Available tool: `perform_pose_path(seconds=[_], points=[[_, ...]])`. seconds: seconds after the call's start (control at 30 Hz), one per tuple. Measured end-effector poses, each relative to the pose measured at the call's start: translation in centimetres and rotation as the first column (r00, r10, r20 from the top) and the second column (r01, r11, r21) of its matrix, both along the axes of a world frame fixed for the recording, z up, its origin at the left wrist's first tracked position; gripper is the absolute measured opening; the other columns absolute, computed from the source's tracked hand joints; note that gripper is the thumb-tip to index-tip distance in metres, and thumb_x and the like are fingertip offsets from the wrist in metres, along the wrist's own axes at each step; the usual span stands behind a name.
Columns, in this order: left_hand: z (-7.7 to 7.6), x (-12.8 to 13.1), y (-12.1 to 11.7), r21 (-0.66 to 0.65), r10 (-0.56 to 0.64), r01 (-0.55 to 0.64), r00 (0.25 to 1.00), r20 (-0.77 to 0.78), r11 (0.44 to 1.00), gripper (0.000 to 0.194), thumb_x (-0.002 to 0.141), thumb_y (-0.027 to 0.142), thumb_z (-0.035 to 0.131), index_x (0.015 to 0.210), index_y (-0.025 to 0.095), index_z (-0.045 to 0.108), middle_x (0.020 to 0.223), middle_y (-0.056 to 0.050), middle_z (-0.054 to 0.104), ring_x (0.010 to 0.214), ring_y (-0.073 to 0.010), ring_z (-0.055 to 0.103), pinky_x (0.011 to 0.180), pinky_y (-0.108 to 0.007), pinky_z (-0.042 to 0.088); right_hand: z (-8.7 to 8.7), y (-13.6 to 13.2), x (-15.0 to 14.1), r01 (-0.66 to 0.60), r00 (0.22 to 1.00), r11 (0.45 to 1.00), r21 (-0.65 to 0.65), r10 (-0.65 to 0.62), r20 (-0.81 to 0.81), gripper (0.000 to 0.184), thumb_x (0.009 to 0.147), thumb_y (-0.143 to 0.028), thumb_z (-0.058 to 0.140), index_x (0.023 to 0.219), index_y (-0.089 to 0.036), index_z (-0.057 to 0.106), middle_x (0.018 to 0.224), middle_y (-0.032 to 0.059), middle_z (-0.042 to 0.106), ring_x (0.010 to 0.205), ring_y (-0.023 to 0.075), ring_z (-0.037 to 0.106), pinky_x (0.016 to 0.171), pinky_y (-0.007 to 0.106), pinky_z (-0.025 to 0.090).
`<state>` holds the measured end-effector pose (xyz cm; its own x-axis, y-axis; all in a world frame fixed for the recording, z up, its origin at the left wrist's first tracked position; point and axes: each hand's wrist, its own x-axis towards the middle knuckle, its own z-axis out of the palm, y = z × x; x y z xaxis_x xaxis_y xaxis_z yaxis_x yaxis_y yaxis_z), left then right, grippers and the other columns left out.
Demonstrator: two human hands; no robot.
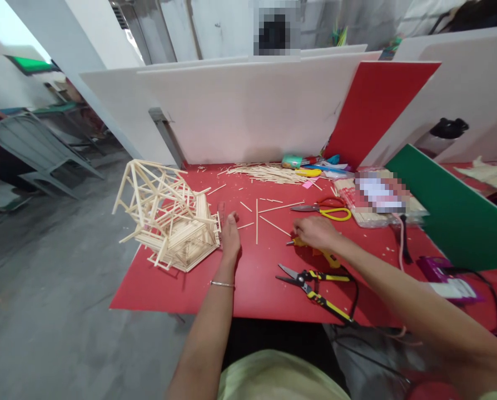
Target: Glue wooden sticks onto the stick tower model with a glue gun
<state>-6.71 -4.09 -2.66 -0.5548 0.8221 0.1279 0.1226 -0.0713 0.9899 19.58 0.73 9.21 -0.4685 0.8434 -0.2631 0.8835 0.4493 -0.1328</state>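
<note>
A house-like model of thin wooden sticks (pixel 190 244) stands at the table's left edge, part of it overhanging. My left hand (pixel 230 236) is against its right side, thumb up; the other fingers are mostly hidden, so their grip is unclear. My right hand (pixel 317 230) is closed, fingers bent downward, over a yellow glue gun (pixel 332 259) lying on the table. Its fingertips are near the end of a loose stick (pixel 276 225); what they pinch, if anything, is hidden. Yellow-and-black pruning shears (pixel 304 280) lie open in front of this hand, and scissors (pixel 334 213) lie behind it.
A pile of sticks (pixel 269 173) lies at the back of the red table (pixel 257 294). Packaged sticks (pixel 369 216) lie right, beside a green board (pixel 452 216). White boards (pixel 248 116) stand behind. Cables (pixel 357 294) run near the shears. A plastic chair (pixel 44 147) stands left.
</note>
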Motion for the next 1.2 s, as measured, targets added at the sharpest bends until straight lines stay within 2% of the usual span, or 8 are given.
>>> perform_pose_path(seconds=[0.13, 0.23, 0.43, 0.57, 0.77, 0.97, 1.07, 1.2], points=[[0.0, -0.1, 0.1, 0.014, 0.002, -0.003, 0.999, 0.047, 1.0, 0.069, 0.103, 0.067, 0.025, 0.129, 0.018, 0.066, 0.131, -0.015, 0.071, 0.122, -0.024, 0.068, 0.113, -0.044, 0.048, -0.1, -1.7, -2.2, -0.107, 0.994, 0.994, 0.029, 0.106, 0.036, 0.027, 0.095, -0.028, 0.048, 0.099, -0.024, 0.075, 0.101, 0.0145, 0.078, 0.095, 0.028, 0.073, 0.07, 0.031, 0.04], [0.0, -0.1, 0.2, 0.017, 0.002, -0.004, 0.998, 0.069, 1.0, 0.07, 0.102, 0.068, 0.026, 0.13, 0.017, 0.066, 0.131, -0.016, 0.07, 0.123, -0.0247, 0.067, 0.114, -0.045, 0.048, -0.1, -2.6, -3.9, -0.14, 0.988, 0.989, 0.04, 0.137, 0.07, 0.029, 0.096, -0.028, 0.047, 0.101, -0.022, 0.075, 0.099, 0.0177, 0.078, 0.091, 0.0296, 0.073, 0.069, 0.032, 0.041], [0.1, -0.1, 0.2, 0.021, 0.003, -0.005, 0.998, 0.07, 1.0, 0.075, 0.1, 0.072, 0.025, 0.131, 0.018, 0.066, 0.13, -0.016, 0.07, 0.121, -0.0253, 0.068, 0.113, -0.046, 0.047, 0.2, -4.8, -7.3, -0.264, 0.964, 0.964, 0.038, 0.261, 0.058, 0.033, 0.099, -0.031, 0.044, 0.108, -0.021, 0.074, 0.102, 0.0168, 0.078, 0.094, 0.0298, 0.073, 0.076, 0.033, 0.045], [0.2, -0.1, 0.2, 0.033, -0.009, 0.007, 0.997, 0.078, 0.999, 0.076, 0.1, 0.073, 0.026, 0.13, 0.016, 0.067, 0.13, -0.018, 0.07, 0.121, -0.0271, 0.067, 0.114, -0.048, 0.046, -0.3, -5.6, -8.2, -0.285, 0.958, 0.958, 0.037, 0.283, 0.055, 0.037, 0.101, -0.029, 0.04, 0.11, -0.018, 0.074, 0.106, 0.0185, 0.077, 0.097, 0.0304, 0.073, 0.08, 0.034, 0.045], [0.6, 0.0, 0.2, 0.035, 0.001, -0.005, 0.993, 0.117, 0.999, 0.07, 0.1, 0.071, 0.028, 0.133, 0.022, 0.066, 0.13, -0.013, 0.07, 0.121, -0.0249, 0.067, 0.114, -0.046, 0.046, 0.1, -4.9, -8.5, -0.317, 0.948, 0.948, 0.019, 0.316, 0.037, 0.033, 0.097, -0.028, 0.045, 0.105, -0.019, 0.076, 0.101, 0.0178, 0.078, 0.094, 0.0312, 0.073, 0.077, 0.034, 0.045], [0.5, 0.2, 0.0, 0.038, 0.002, -0.008, 0.987, 0.16, 0.999, 0.073, 0.1, 0.073, 0.024, 0.134, 0.023, 0.065, 0.141, -0.013, 0.065, 0.131, -0.0253, 0.062, 0.115, -0.045, 0.046, 1.5, -2.4, -12.6, -0.386, 0.92, 0.922, 0.021, 0.387, -0.057, 0.036, 0.097, -0.025, 0.041, 0.111, -0.02, 0.075, 0.111, 0.0149, 0.078, 0.097, 0.029, 0.071, 0.077, 0.033, 0.045], [0.4, 0.2, 0.0, 0.042, -0.008, 0.0, 0.982, 0.187, 0.999, 0.075, 0.1, 0.073, 0.021, 0.133, 0.022, 0.066, 0.142, -0.013, 0.064, 0.132, -0.0253, 0.061, 0.115, -0.045, 0.046, 1.1, -1.9, -14.6, -0.448, 0.891, 0.894, -0.034, 0.443, -0.095, 0.033, 0.094, -0.026, 0.048, 0.109, -0.019, 0.076, 0.11, 0.0141, 0.078, 0.094, 0.028, 0.072, 0.077, 0.032, 0.047], [0.4, -0.1, 0.2, 0.039, -0.037, 0.03, 0.977, 0.21, 0.999, 0.078, 0.099, 0.075, 0.021, 0.134, 0.022, 0.066, 0.143, -0.012, 0.064, 0.133, -0.0258, 0.06, 0.117, -0.045, 0.043, -0.1, -1.8, -15.8, -0.478, 0.874, 0.876, -0.063, 0.467, -0.137, 0.035, 0.092, -0.022, 0.051, 0.118, -0.018, 0.074, 0.116, 0.0154, 0.077, 0.097, 0.0279, 0.072, 0.08, 0.032, 0.049]])
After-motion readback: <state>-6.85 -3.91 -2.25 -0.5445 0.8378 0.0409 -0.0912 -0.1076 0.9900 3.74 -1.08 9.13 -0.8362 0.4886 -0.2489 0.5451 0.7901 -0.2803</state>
